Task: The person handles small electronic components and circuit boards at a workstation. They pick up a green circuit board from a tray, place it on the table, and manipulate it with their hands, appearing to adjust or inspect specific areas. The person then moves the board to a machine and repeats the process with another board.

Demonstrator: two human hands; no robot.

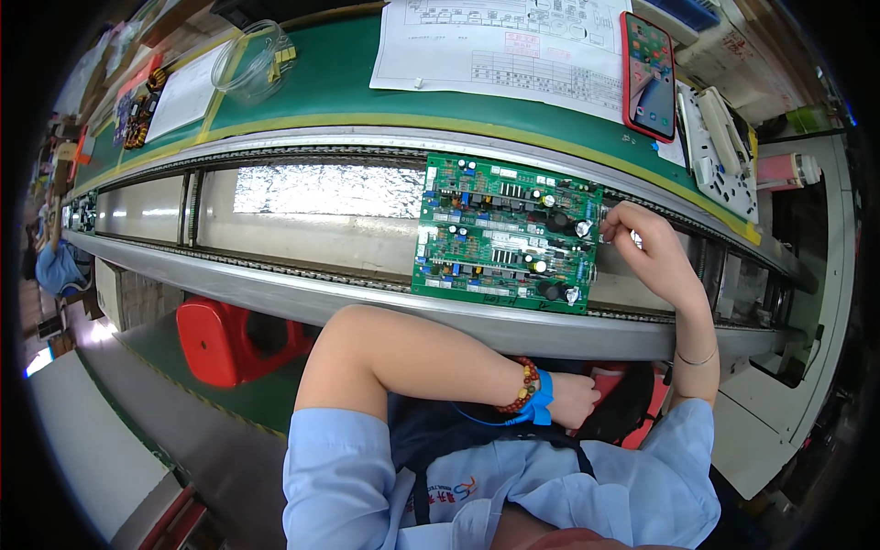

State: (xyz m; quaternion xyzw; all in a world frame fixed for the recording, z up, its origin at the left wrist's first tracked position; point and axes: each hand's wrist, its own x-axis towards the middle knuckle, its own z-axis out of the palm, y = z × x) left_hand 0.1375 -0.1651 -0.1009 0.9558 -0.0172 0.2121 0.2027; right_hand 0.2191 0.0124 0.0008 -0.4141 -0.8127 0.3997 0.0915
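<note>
**Right hand at board edge, left hand withdrawn below the line**

The right hand (646, 243) rests at the right edge of the green circuit board (504, 234), fingers curled inward and touching components there; whether it pinches a small part cannot be told. The left hand (573, 399) sits low at the person's lap, loosely closed, holding nothing visible (a blue wrist strap (543, 396) and bead bracelet (522, 385) circle its wrist). The board lies flat across the conveyor rails (302, 293). Beyond it, on the green shelf (339, 73), lie a printed sheet (513, 46), a red-cased phone (649, 73) and a clear plastic tub (249, 60). A red stool (220, 339) stands beneath the line.
</note>
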